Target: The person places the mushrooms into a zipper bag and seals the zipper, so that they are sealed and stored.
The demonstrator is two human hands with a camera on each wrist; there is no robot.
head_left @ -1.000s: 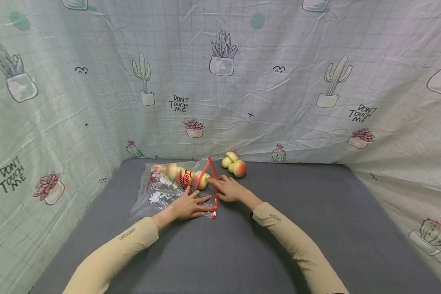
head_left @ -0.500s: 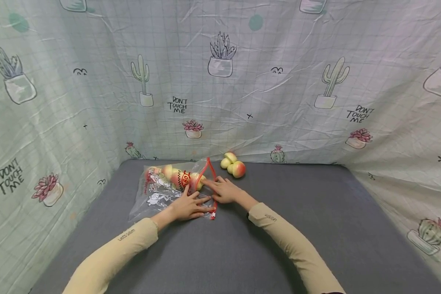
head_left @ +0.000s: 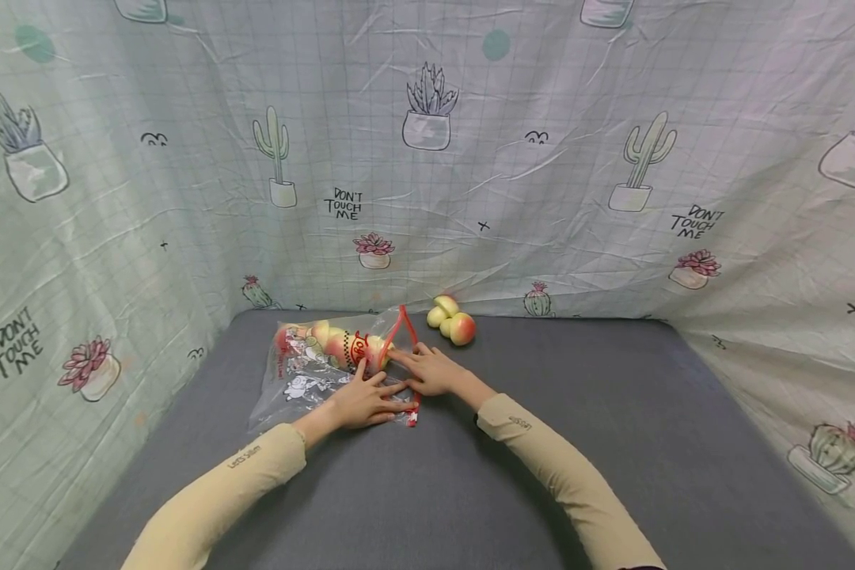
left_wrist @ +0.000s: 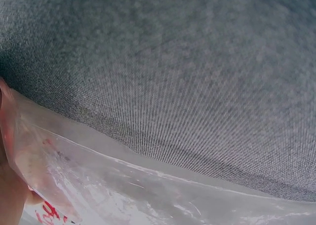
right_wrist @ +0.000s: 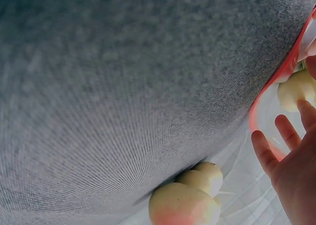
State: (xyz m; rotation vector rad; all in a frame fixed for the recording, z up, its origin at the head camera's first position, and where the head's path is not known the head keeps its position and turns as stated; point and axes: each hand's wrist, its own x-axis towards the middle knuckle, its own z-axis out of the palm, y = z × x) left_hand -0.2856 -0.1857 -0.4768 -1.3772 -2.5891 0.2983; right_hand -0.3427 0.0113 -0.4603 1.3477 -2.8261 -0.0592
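Head view: my left hand (head_left: 366, 398) lies across a clear plastic bag (head_left: 313, 381) on a grey tabletop (head_left: 577, 412), its fingers spread and touching the film near the open mouth. The bag rests toward the tabletop's far left corner, its top close to the far edge and its mouth turned to the right; red lettering, a checkered band and white cartoon figures mark the plastic. Inside, a row of yellow-and-red bagged fruit (head_left: 333, 346) runs along the side nearer the far edge. At the mouth, trimmed by a red strip (head_left: 395, 327), my right hand (head_left: 433, 369) reaches in from the right, forefinger extended to the endmost fruit. Right wrist view shows these fingers apart, one tip against the pale fruit, none visibly pinching. Left wrist view catches only a slice of my other hand beside the crinkled film, too little to read its fingers. A cluster of loose fruit (head_left: 461, 328), one piece blushed red, sits by the tabletop's far edge, just beyond my right hand and apart from the bag. My beige sleeves (head_left: 221, 483) stretch in from the near edge, and a curtain (head_left: 541, 182) printed with potted cacti rises behind.
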